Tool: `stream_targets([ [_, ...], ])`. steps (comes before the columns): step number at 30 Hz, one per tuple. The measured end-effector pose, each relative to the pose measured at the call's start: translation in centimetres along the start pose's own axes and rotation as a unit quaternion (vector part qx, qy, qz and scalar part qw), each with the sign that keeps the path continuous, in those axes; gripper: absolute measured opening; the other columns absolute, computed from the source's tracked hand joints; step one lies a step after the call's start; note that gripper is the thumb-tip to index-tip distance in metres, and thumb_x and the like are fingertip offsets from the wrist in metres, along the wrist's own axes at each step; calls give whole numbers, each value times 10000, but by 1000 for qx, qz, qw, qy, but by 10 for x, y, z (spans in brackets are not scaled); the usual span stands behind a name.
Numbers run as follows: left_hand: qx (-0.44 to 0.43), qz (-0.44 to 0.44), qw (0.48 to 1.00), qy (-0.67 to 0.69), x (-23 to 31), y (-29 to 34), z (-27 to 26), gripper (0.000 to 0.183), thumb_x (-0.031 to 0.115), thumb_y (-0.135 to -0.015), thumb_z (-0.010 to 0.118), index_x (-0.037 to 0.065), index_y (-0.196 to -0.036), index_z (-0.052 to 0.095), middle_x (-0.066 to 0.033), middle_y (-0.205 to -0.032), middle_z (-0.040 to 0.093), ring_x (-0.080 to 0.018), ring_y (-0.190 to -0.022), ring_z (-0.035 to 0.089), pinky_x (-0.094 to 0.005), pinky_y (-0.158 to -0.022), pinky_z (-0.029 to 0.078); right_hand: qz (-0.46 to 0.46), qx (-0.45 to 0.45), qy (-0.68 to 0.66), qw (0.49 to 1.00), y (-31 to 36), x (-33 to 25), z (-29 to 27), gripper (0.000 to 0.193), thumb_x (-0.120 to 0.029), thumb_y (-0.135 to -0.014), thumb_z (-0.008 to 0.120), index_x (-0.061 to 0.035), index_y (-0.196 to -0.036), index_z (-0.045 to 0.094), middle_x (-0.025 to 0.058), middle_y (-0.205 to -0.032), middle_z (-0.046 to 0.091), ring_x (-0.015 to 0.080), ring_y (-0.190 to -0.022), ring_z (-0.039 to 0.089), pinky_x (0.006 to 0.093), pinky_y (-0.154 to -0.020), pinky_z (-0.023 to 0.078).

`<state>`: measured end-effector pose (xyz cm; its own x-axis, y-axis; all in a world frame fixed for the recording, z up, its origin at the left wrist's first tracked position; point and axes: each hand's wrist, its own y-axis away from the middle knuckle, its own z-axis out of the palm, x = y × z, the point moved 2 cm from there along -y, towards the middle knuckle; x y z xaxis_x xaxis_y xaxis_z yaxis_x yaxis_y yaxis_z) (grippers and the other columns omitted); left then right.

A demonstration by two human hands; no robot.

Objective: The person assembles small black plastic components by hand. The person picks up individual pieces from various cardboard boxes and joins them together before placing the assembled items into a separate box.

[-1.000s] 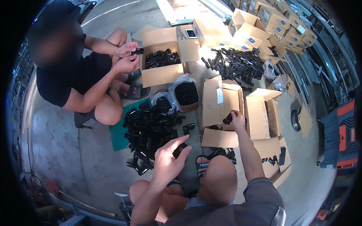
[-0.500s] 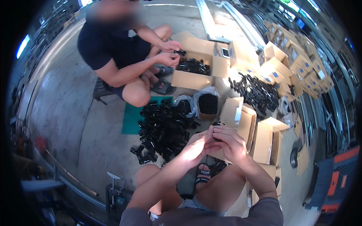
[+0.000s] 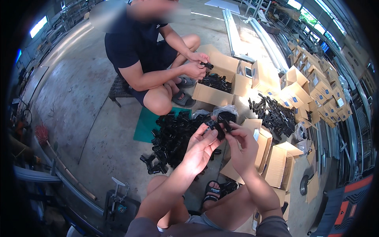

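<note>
In front of my chest, my left hand (image 3: 200, 148) grips a shiny black fitting (image 3: 215, 128) between thumb and fingers. My right hand (image 3: 241, 143) pinches a dark black piece (image 3: 226, 126) right against it; whether the two are joined cannot be made out. Beyond and below the hands lies a heap of black branched fittings (image 3: 173, 138), partly on a green sheet (image 3: 145, 125). Just past my fingertips stands a bag-lined box of small black parts (image 3: 227, 117), partly hidden by the hands.
Across from me a seated person (image 3: 138, 59) holds a black part over an open carton (image 3: 213, 97) of black fittings. Loose black pieces (image 3: 274, 114) lie right of it, before stacked cartons (image 3: 319, 75). Open boxes (image 3: 276, 166) stand at my right; a stick (image 3: 71, 170) lies left.
My hands have risen slightly and opened up around the black parts, which show more plainly now. The whole view has shifted, with the scene sitting further right and lower.
</note>
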<state>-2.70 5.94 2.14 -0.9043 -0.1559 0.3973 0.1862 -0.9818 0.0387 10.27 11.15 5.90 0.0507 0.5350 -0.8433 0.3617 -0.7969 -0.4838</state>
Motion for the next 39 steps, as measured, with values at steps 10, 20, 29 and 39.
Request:
stream_targets([
  [10,85,92,971,-203,0,3,-12,252,34,-962,616,44,-1212,589,-32,-1070,665,-86,-955,635,-256,-894,524,234,114,-421,869,2,28,26,292,8,-941,552,38,-1231,575,103,-1107,591,193,-993,644,332,-946,571],
  [20,3,154,926,-346,5,3,1,500,66,-917,684,-22,-1368,487,-182,-1344,572,-208,-1191,574,-354,-1071,426,234,-58,-166,956,19,26,16,419,-107,-900,712,34,-1279,599,49,-1081,694,63,-852,593,243,-771,496],
  [29,-59,61,893,-441,16,2,-9,519,-26,-904,659,-27,-1391,478,-135,-1262,642,-169,-1081,634,-321,-971,494,235,-253,-25,938,14,25,-3,306,-200,-987,603,-59,-1258,595,117,-935,687,121,-793,617,308,-727,499],
  [39,-68,80,897,-428,10,0,-1,725,-168,-871,598,41,-1515,336,-95,-1086,661,-128,-922,632,-279,-811,531,249,-237,-86,935,23,28,-6,359,-172,-1043,473,-3,-1358,501,76,-892,653,121,-790,627,294,-749,533],
])
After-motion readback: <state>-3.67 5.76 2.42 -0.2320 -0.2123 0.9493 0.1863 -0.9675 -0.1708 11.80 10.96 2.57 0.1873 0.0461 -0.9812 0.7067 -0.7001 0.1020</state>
